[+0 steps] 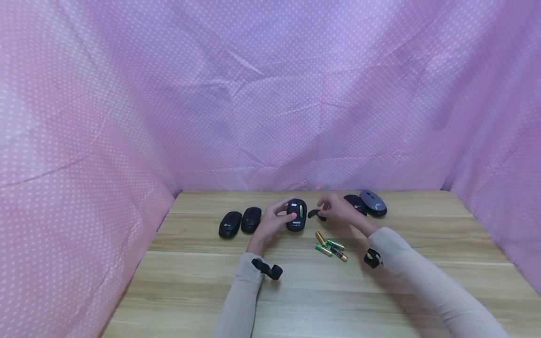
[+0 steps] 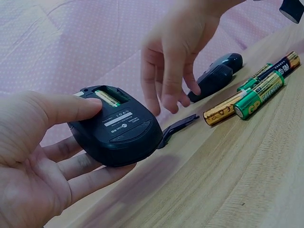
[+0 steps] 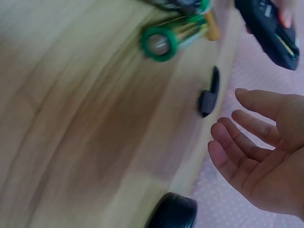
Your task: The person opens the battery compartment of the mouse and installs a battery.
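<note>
My left hand grips a black computer mouse, with its underside up. In the left wrist view the thumb presses on the underside, and the fingers are beneath. The mouse's battery compartment is uncovered, and a green battery lies inside it. My right hand holds nothing; its fingers are loosely bent and apart from the mouse. Nearest to it is a curved black battery cover on the table, with a gap between them in the right wrist view.
Several loose batteries lie in a small group in front of the hands. Two black mice, one of them farthest left, sit beside the left hand. A dark mouse and a grey mouse stand behind the right forearm. A pink dotted cloth hangs behind the wooden table.
</note>
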A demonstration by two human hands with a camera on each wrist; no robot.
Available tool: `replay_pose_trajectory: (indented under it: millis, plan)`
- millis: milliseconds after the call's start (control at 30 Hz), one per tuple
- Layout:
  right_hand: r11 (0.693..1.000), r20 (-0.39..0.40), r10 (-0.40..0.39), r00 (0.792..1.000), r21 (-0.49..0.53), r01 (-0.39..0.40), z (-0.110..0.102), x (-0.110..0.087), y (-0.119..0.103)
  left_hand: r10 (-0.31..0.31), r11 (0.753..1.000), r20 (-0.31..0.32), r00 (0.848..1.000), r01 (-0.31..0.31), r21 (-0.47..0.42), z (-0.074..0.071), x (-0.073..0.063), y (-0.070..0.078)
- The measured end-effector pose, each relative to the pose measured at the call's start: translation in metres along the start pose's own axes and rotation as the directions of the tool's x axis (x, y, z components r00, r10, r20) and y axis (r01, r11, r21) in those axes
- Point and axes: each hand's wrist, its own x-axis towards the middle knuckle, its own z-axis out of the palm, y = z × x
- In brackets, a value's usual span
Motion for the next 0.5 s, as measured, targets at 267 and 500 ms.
replay_pose_trajectory:
  millis: [267,500]
  plan:
    - [0.996,0.034,0.049,0.998,-0.081,-0.046,0.007,0.003,0.003,-0.018,1.0,0.005,1.0,0.018,-0.01,0.0,-0.001,0.0]
    - [0.989,0.02,0.02,1.0,-0.145,-0.017,0.012,0.007,0.003,-0.026,0.999,0.009,1.0,0.026,-0.022,0.001,0.0,-0.001]
